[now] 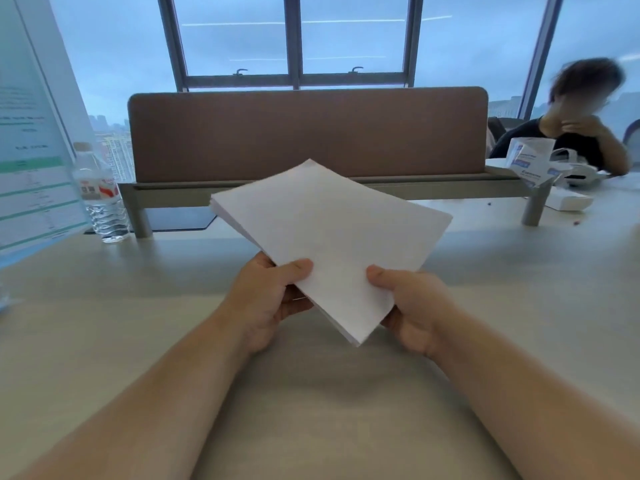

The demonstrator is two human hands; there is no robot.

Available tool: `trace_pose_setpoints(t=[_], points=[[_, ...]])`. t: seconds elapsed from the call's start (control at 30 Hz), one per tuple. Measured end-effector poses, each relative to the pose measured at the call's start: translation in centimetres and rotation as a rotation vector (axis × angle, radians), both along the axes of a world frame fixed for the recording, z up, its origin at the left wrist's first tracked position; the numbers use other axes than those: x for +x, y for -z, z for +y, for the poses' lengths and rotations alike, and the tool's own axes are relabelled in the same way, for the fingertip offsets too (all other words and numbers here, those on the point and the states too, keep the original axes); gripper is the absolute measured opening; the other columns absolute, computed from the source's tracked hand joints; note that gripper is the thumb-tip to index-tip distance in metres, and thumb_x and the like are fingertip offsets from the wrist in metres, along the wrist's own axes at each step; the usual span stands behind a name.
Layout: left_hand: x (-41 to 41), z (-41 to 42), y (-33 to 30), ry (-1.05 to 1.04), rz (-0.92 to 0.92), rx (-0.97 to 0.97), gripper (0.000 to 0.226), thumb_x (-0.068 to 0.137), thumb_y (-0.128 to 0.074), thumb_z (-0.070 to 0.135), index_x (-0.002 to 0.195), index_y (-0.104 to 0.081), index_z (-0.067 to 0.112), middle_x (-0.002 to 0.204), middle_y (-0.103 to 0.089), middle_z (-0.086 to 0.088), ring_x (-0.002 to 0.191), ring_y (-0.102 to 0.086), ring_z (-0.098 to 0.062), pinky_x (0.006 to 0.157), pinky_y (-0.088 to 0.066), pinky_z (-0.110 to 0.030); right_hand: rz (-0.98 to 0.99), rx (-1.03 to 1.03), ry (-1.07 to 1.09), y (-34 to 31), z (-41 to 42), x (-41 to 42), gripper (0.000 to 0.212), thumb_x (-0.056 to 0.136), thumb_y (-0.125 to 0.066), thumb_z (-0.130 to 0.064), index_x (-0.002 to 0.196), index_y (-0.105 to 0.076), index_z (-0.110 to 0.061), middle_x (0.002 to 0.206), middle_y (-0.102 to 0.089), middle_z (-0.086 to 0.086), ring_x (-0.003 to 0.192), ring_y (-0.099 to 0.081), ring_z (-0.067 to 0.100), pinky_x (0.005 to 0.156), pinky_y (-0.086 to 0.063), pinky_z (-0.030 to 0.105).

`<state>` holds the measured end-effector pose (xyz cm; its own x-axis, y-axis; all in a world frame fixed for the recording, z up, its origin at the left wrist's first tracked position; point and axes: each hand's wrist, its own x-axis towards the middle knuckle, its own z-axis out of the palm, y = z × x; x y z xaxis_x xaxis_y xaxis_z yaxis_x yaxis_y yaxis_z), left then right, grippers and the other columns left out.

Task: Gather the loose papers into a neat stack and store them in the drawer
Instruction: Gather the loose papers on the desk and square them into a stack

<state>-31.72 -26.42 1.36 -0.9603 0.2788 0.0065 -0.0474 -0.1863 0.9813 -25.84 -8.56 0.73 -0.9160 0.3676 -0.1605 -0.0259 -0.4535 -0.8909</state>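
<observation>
The left hand [268, 299] grips the papers [329, 244] at their near left edge, thumb on top and fingers curled below, and the right hand [412, 310] grips the near right edge in the same way; the stack is held above the tabletop [104, 306], turned with one corner toward the person. On the tabletop at far left stand a printed sheet [31, 150] and a bottle [100, 195]. Behind are a brown divider [308, 133] and windows [294, 39], and at far right a seated person [581, 123].
</observation>
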Motion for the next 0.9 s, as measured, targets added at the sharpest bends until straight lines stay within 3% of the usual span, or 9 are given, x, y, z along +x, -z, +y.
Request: trace_pose_setpoints(t=[0.1, 0.23, 0.3, 0.37, 0.47, 0.57, 0.7, 0.8, 0.9], points=[[-0.9, -1.2, -0.5, -0.042, -0.064, 0.063, 0.028, 0.097, -0.056, 0.005, 0.123, -0.064, 0.011, 0.112, -0.077, -0.012, 0.091, -0.074, -0.027, 0.087, -0.061, -0.046, -0.075, 0.053, -0.006, -0.3, 1.8, 0.1, 0.030, 0.093, -0.064, 0.007, 0.121, -0.064, -0.004, 0.100, -0.078, 0.013, 0.087, -0.075, 0.032, 0.072, -0.060, 0.042], [-2.1, -4.3, -1.5, -0.148, -0.195, 0.322, 0.033, 0.098, -0.048, 0.033, 0.119, -0.066, 0.015, 0.111, -0.077, -0.009, 0.097, -0.074, -0.029, 0.085, -0.059, -0.046, -0.166, 0.117, -0.071, -0.9, 3.9, 0.7, 0.025, 0.093, -0.062, 0.007, 0.116, -0.066, -0.004, 0.106, -0.077, 0.018, 0.089, -0.074, 0.036, 0.077, -0.060, 0.046], [-2.3, -6.0, -1.4, -0.178, -0.260, 0.400, 0.051, 0.097, -0.044, 0.050, 0.123, -0.064, 0.011, 0.119, -0.078, -0.013, 0.104, -0.076, -0.033, 0.091, -0.059, -0.050, -0.196, 0.128, -0.131, -1.0, 4.7, 0.9, 0.032, 0.093, -0.062, 0.005, 0.123, -0.065, -0.003, 0.110, -0.077, 0.020, 0.087, -0.076, 0.036, 0.071, -0.062, 0.044], [-2.3, -7.3, -1.6, -0.121, -0.301, 0.433, 0.062, 0.096, -0.041, 0.062, 0.132, -0.062, 0.015, 0.117, -0.078, -0.012, 0.103, -0.077, -0.032, 0.087, -0.063, -0.052, -0.214, 0.140, -0.204, -1.0, 5.3, 1.1, 0.032, 0.092, -0.061, 0.001, 0.124, -0.065, -0.003, 0.102, -0.079, 0.019, 0.076, -0.079, 0.034, 0.059, -0.063, 0.041], [-2.2, -7.4, -2.3, -0.048, -0.286, 0.292, 0.056, 0.097, -0.046, 0.062, 0.121, -0.068, 0.017, 0.083, -0.080, -0.012, 0.067, -0.078, -0.027, 0.058, -0.064, -0.037, -0.230, 0.176, -0.273, -1.2, 6.0, 1.3, 0.033, 0.089, -0.062, -0.003, 0.122, -0.065, -0.005, 0.099, -0.079, 0.019, 0.074, -0.079, 0.035, 0.059, -0.064, 0.043], [-2.8, -7.0, -2.6, -0.068, -0.178, -0.022, 0.031, 0.101, -0.055, 0.037, 0.107, -0.069, 0.010, 0.061, -0.075, -0.013, 0.045, -0.071, -0.025, 0.038, -0.054, -0.025, -0.261, 0.223, -0.277, -1.2, 6.1, 1.1, 0.034, 0.090, -0.063, -0.005, 0.123, -0.065, -0.005, 0.106, -0.079, 0.021, 0.080, -0.078, 0.037, 0.070, -0.063, 0.046], [-4.5, -7.8, -1.0, -0.096, -0.209, -0.269, 0.036, 0.091, -0.071, 0.024, 0.118, -0.070, -0.001, 0.090, -0.080, -0.021, 0.067, -0.077, -0.033, 0.064, -0.060, -0.038, -0.315, 0.278, -0.153, -1.0, 6.2, 0.6, 0.021, 0.098, -0.060, -0.010, 0.116, -0.066, -0.001, 0.088, -0.080, 0.019, 0.066, -0.078, 0.032, 0.054, -0.063, 0.042], [-5.1, -7.9, -0.5, -0.113, -0.205, -0.203, 0.032, 0.094, -0.069, 0.015, 0.124, -0.067, 0.003, 0.115, -0.076, -0.024, 0.088, -0.075, -0.037, 0.071, -0.059, -0.044, -0.311, 0.327, -0.052, -0.9, 6.0, 0.3, 0.023, 0.100, -0.057, -0.013, 0.117, -0.066, -0.001, 0.100, -0.078, 0.019, 0.081, -0.075, 0.033, 0.068, -0.062, 0.041], [-5.2, -7.6, -0.7, -0.105, -0.117, -0.104, 0.021, 0.100, -0.061, 0.013, 0.119, -0.069, 0.012, 0.116, -0.077, -0.020, 0.098, -0.074, -0.038, 0.078, -0.059, -0.047, -0.223, 0.465, 0.039, -1.1, 5.4, 0.1, 0.018, 0.101, -0.049, -0.008, 0.108, -0.065, -0.004, 0.098, -0.071, 0.019, 0.080, -0.069, 0.032, 0.069, -0.058, 0.037]])
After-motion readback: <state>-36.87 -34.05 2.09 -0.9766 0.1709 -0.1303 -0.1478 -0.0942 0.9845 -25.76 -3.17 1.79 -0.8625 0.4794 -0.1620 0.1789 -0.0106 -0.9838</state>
